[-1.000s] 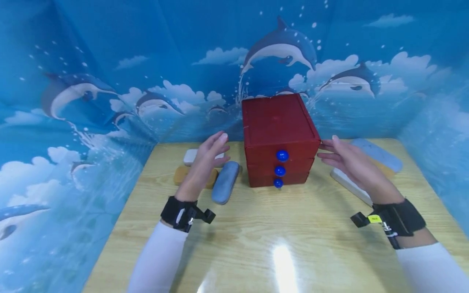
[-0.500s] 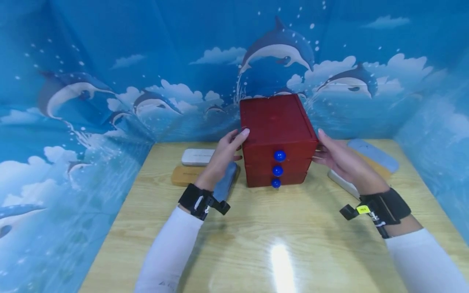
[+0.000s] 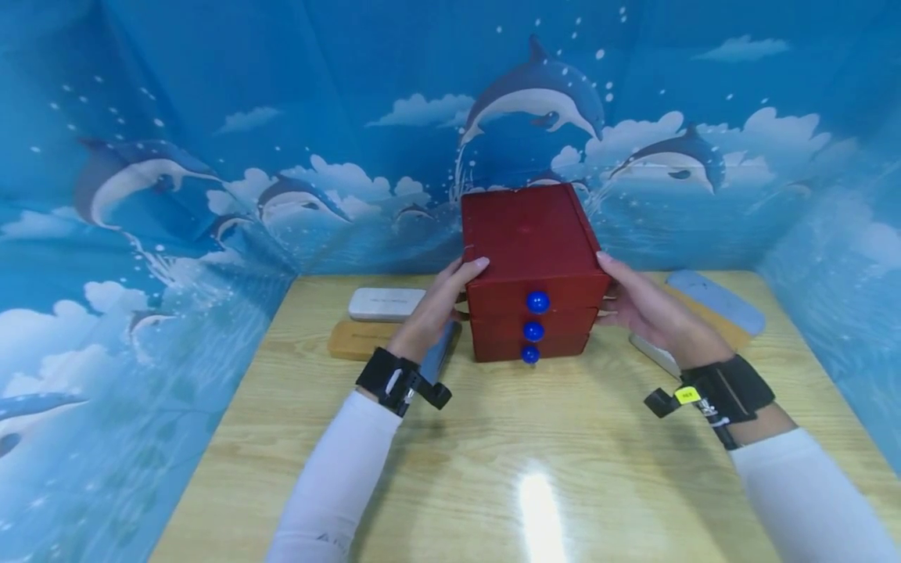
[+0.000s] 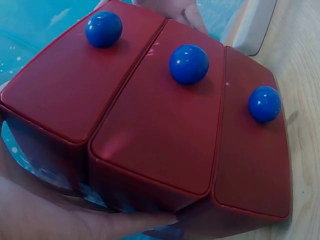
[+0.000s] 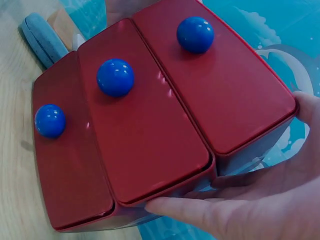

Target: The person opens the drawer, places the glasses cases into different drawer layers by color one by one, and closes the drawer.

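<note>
A red three-drawer box [image 3: 531,234] stands on the wooden table, its blue knobs [image 3: 538,302] facing me. My left hand [image 3: 435,309] grips the box's left side, thumb on the top front edge and fingers along the side. On the opposite side my right hand [image 3: 651,313] holds it the same way, thumb at the top right corner. In the left wrist view, fingers [image 4: 125,223] lie along the drawers' side wall. The right wrist view shows the index finger [image 5: 180,207] reaching to the middle drawer. All three drawers [image 5: 140,130] look closed.
Left of the box lie a white case [image 3: 383,303], a tan case [image 3: 355,340] and a blue-grey case [image 3: 439,356], partly behind my left hand. Right of it are a light blue case [image 3: 721,299], an orange case [image 3: 725,324] and a white case [image 3: 655,356]. A dolphin-print backdrop [image 3: 394,188] stands behind.
Both hands have moved inward from beside the box to its two sides, and the thumbs have come onto its top edges. The box stays in place.
</note>
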